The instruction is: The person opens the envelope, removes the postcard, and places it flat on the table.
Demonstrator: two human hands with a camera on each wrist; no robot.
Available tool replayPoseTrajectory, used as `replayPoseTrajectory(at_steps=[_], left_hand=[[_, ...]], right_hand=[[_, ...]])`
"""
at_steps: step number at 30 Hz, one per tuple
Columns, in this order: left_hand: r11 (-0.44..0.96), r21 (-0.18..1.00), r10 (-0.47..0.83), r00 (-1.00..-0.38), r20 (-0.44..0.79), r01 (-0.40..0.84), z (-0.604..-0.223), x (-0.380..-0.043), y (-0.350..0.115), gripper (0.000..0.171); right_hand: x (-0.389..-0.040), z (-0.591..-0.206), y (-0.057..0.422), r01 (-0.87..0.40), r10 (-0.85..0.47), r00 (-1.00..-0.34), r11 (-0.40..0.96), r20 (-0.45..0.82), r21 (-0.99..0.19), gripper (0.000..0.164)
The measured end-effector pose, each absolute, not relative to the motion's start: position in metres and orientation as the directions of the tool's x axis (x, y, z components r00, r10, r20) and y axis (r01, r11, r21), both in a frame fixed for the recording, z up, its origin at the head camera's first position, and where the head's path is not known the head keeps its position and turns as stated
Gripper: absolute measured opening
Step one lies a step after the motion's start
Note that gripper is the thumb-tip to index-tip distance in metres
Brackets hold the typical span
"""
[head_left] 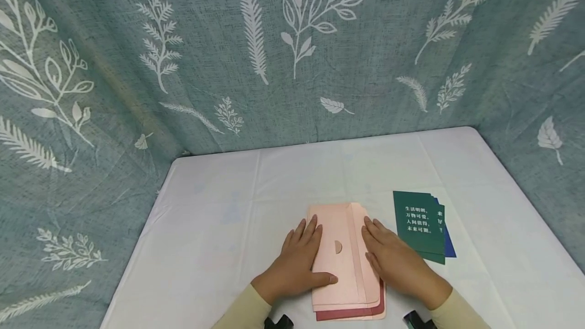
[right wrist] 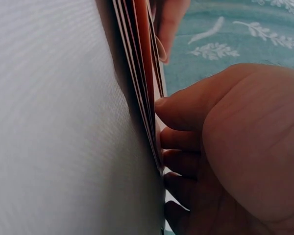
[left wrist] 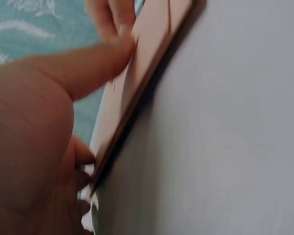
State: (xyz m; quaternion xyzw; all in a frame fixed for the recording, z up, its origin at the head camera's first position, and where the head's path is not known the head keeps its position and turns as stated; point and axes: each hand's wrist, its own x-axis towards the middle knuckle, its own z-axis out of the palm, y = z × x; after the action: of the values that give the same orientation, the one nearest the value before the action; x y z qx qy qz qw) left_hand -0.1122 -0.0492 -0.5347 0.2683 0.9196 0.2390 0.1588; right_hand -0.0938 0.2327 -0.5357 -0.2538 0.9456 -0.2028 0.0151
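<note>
A stack of pale pink envelopes [head_left: 333,288], with a darker red one [head_left: 349,314] showing at its near end, lies in front of me on the table. The top envelope has a flap fold and a small half-round notch. Along the stack's left edge lies my left hand [head_left: 297,260], fingers extended and thumb resting on top. My right hand [head_left: 402,265] touches the right side with fairly straight fingers. In the right wrist view, several layered envelope edges [right wrist: 132,54] show beside the right hand [right wrist: 250,147]. The left wrist view has the left thumb over the stack [left wrist: 154,39].
Right of the stack lie several dark green cards [head_left: 418,240] with white printed characters, overlapping a blue card [head_left: 450,245]. A white cloth covers the table [head_left: 219,222]. Teal leaf-patterned curtains [head_left: 201,55] stand behind and at both sides.
</note>
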Motion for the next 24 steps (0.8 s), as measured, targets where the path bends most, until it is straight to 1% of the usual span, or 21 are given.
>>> replayPoseTrajectory(at_steps=[7,13,16,21,24], left_hand=[[0.806,0.463,0.472,-0.872,-0.127,0.368,-0.536,-0.099,-0.027,0.116],[0.833,0.452,0.409,-0.906,-0.113,0.320,-0.538,-0.087,-0.011,0.116],[0.834,0.466,0.385,-0.917,-0.105,0.296,-0.539,-0.083,-0.001,0.116],[0.803,0.550,0.322,-0.944,-0.077,0.229,-0.543,-0.077,0.013,0.112],[0.801,0.557,0.292,-0.955,-0.040,0.222,-0.546,-0.075,0.019,0.110]], right_hand=[[-0.094,-0.537,0.233,-0.481,-0.490,-0.868,0.787,0.084,-0.387,0.055],[-0.094,-0.537,0.233,-0.487,-0.493,-0.865,0.785,0.091,-0.382,0.055],[-0.094,-0.537,0.233,-0.489,-0.495,-0.864,0.783,0.091,-0.384,0.055],[-0.094,-0.536,0.234,-0.491,-0.498,-0.862,0.780,0.089,-0.389,0.055],[-0.094,-0.536,0.235,-0.492,-0.500,-0.861,0.776,0.089,-0.394,0.055]])
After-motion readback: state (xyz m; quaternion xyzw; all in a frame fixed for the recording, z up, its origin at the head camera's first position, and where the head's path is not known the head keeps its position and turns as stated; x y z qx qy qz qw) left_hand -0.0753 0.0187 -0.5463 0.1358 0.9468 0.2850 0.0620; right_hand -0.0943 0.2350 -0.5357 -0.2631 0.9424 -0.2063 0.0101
